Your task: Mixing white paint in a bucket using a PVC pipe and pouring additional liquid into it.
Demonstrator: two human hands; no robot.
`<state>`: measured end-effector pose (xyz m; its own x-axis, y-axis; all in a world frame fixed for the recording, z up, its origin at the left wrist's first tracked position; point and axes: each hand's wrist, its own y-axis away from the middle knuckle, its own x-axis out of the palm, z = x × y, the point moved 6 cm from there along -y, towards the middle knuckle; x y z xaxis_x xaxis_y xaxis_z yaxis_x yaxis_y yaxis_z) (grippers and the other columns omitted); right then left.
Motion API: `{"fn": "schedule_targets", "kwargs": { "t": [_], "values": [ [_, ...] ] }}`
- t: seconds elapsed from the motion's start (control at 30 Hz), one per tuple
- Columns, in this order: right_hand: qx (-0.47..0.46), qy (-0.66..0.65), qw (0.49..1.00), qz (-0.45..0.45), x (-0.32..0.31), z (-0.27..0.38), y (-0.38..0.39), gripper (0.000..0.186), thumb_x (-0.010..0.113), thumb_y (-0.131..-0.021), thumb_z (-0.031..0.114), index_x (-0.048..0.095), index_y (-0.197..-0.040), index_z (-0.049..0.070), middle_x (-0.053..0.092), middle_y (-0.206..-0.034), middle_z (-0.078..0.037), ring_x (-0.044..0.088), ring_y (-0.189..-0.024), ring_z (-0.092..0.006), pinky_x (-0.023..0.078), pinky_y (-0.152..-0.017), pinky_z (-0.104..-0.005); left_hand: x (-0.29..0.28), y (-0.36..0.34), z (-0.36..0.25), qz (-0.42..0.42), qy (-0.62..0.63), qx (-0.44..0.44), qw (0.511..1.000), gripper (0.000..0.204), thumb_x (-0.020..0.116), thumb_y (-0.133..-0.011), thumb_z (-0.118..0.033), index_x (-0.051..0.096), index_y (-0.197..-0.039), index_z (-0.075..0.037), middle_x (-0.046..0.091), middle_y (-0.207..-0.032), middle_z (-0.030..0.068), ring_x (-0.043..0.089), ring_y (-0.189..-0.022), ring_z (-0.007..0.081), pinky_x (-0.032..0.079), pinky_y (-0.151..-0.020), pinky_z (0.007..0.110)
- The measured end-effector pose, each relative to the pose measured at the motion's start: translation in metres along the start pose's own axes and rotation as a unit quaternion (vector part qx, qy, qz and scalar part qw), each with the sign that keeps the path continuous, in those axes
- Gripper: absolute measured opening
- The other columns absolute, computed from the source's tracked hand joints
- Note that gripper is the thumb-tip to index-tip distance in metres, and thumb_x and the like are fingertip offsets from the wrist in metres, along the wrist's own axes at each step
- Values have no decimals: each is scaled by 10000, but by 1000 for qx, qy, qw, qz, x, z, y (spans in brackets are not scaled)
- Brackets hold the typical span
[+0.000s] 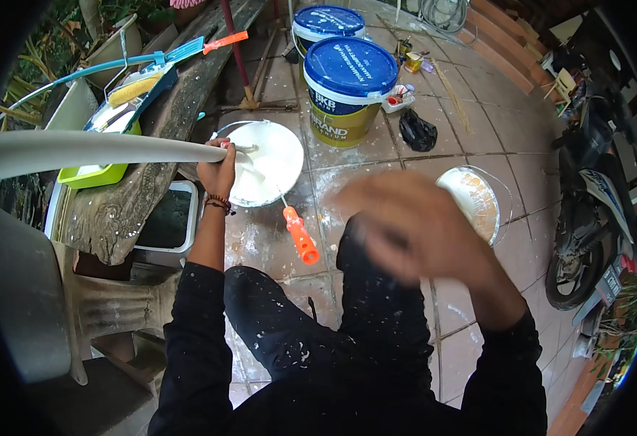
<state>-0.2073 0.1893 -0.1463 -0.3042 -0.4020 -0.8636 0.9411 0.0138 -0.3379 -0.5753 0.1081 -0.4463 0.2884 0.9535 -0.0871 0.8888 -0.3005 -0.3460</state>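
My left hand (218, 168) grips a long white pole (100, 150) near its end, over an open bucket of white paint (266, 171). Something small and red shows at my fingertips. A paint tool with a bright orange handle (298, 231) leans out of the bucket's near edge on a thin metal shaft. My right hand (413, 221) is raised above my right knee, to the right of the orange handle; it is smeared by motion, so its grip is unclear.
Two lidded buckets (342, 116) stand beyond, beside a black bag (418, 129). A paint-smeared lid or container (478, 207) lies right, near a parked motorbike (587, 218). A weathered wooden bench (122, 229) on the left holds roller tools and a green tray (99, 178).
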Motion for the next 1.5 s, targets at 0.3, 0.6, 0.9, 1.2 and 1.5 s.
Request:
{"fn": "schedule_targets", "kwargs": {
  "t": [0.3, 0.6, 0.9, 1.2, 1.5],
  "values": [
    [165, 275, 947, 4, 55, -295, -22, 411, 787, -897, 192, 690, -1263, 32, 663, -1248, -139, 627, -1198, -335, 497, -1006, -460, 4, -9, -7, 46, 35, -33, 998, 202, 775, -981, -73, 681, -1148, -9, 696, -1072, 31, 642, -999, 106, 512, -949, 263],
    [74, 291, 950, 82, 125, -424, -108, 398, 851, -827, 228, 615, -1095, 53, 633, -1099, -130, 661, -1064, -338, 517, -880, -459, 8, -16, -31, 64, -80, -73, 992, 202, 747, -1004, -69, 670, -1181, -11, 716, -1144, 45, 636, -1065, 104, 497, -971, 261],
    [19, 135, 983, 124, 107, -431, -121, 324, 819, -812, 155, 627, -1030, 11, 687, -1024, -176, 722, -976, -365, 603, -805, -477, 40, -40, -33, 101, -106, -126, 981, 222, 748, -995, -92, 667, -1182, -4, 743, -1180, 81, 675, -1077, 126, 529, -972, 288],
    [86, 134, 984, 78, 23, -432, -166, 359, 831, -833, 265, 625, -1045, 62, 687, -997, -181, 712, -952, -370, 581, -805, -472, 51, -63, -30, 112, -52, -131, 984, 202, 757, -1000, -115, 671, -1161, -27, 734, -1140, 44, 656, -1057, 101, 521, -963, 275],
    [170, 78, 982, -8, -161, -450, -245, 388, 861, -878, 247, 664, -1133, 31, 720, -987, -126, 710, -895, -254, 563, -818, -405, 50, -80, -26, 156, -28, -148, 976, 199, 755, -983, -64, 642, -1139, -16, 719, -1148, 58, 644, -1065, 113, 511, -984, 280]
  ]
}}
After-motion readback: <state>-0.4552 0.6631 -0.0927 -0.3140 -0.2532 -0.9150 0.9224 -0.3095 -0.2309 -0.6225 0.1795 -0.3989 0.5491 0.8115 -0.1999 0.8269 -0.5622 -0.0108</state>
